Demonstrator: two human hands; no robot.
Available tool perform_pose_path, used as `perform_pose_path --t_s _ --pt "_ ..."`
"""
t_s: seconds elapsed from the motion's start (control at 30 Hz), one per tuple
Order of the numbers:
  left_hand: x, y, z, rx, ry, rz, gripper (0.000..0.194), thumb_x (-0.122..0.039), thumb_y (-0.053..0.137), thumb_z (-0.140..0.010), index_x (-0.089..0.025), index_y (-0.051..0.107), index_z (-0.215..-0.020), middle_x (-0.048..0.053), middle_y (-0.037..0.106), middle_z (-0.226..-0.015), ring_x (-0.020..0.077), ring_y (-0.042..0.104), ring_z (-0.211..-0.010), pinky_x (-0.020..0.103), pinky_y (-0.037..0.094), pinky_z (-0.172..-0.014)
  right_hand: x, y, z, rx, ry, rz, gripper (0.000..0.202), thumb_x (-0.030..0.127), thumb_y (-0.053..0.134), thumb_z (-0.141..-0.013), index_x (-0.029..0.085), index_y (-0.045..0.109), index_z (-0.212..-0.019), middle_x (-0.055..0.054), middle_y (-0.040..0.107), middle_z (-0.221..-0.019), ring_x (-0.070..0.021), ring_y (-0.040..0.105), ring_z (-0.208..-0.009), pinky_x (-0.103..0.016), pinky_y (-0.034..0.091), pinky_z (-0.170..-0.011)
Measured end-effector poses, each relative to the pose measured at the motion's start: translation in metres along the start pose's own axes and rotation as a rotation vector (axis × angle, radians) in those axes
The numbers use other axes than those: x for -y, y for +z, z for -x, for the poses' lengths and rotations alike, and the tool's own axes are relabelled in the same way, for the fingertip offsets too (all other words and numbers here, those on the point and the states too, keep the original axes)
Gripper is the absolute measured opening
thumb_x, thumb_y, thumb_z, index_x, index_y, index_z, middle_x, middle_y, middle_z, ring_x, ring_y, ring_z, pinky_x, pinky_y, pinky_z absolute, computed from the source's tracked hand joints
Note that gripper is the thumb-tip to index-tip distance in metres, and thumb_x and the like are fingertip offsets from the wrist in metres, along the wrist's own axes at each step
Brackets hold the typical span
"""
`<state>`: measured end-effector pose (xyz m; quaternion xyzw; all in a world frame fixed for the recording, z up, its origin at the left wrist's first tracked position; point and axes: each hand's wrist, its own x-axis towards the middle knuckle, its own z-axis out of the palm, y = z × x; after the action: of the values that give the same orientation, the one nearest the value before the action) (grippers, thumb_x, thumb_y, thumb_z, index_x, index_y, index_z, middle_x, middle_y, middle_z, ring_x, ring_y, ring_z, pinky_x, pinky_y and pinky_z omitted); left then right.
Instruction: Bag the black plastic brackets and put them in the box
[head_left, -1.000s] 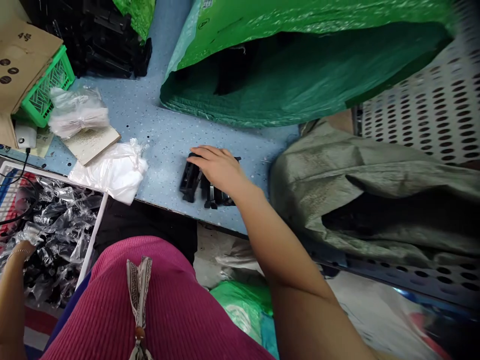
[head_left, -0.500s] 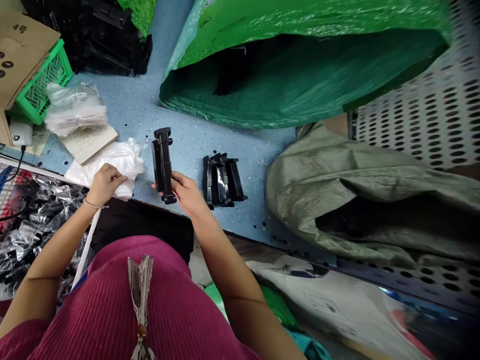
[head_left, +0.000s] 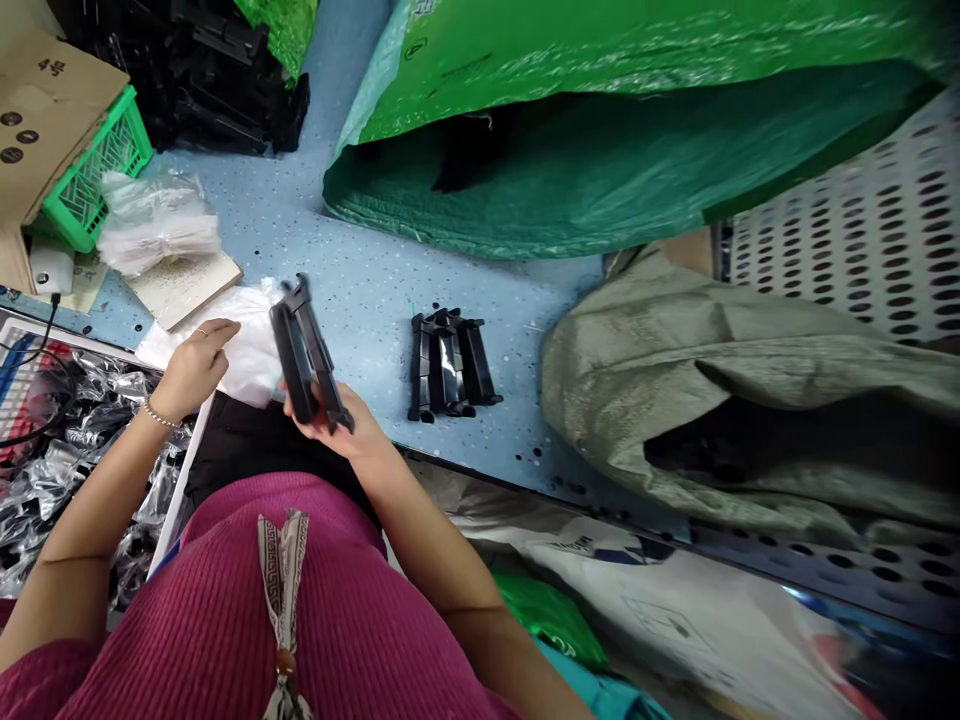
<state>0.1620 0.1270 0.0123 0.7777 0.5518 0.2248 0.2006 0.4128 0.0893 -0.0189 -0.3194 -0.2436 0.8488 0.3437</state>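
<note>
My right hand [head_left: 341, 425] grips the lower end of a black plastic part [head_left: 306, 350], which is tilted and held up at the table's front edge. My left hand [head_left: 199, 368] is over the near side of a stack of thin white plastic bags [head_left: 251, 345]; its fingers are bent together, and whether a bag is between them is too small to tell. To the right of my right hand, several similar black parts [head_left: 450, 365] lie side by side on the blue speckled table [head_left: 517, 300].
A large green sack [head_left: 622, 170] gapes at the back, with a grey-green sack [head_left: 600, 370] at the right. Back left are a green basket [head_left: 94, 180], bundled bags [head_left: 161, 225] and piled black parts [head_left: 217, 80]. A bin of wrapped pieces [head_left: 82, 420] stands at left.
The black part in my right hand has moved left and toward me and now leans over. My left hand has shifted slightly left over the white bags.
</note>
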Motion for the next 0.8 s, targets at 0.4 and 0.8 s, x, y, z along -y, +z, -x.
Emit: perform_pose_path --t_s 0.4,0.8 --pt "-0.073 0.021 0.059 0.079 0.411 0.159 0.068 -0.009 0.049 -0.097 -0.023 0.034 -0.161 0.016 0.060 -0.144 0.0238 0.059 -0.136 0.042 0.056 -0.112 -0.026 0.017 -0.015 -0.133 -0.049 0.285 0.018 0.032 0.070 -0.085 0.020 0.064 -0.074 0.003 0.056 -0.058 -0.0111 0.048 -0.054 -0.021 0.044 -0.050" --pt "0.104 -0.115 0.225 0.567 -0.756 -0.179 0.040 -0.064 0.065 -0.064 -0.024 0.070 -0.065 0.006 0.075 -0.069 0.0371 0.075 -0.073 0.050 0.062 -0.071 0.097 -0.062 0.074 -0.868 -0.101 1.696 0.034 0.031 0.051 -0.099 0.014 0.068 -0.122 -0.022 0.067 -0.120 -0.0356 0.066 -0.108 -0.049 0.051 -0.090"
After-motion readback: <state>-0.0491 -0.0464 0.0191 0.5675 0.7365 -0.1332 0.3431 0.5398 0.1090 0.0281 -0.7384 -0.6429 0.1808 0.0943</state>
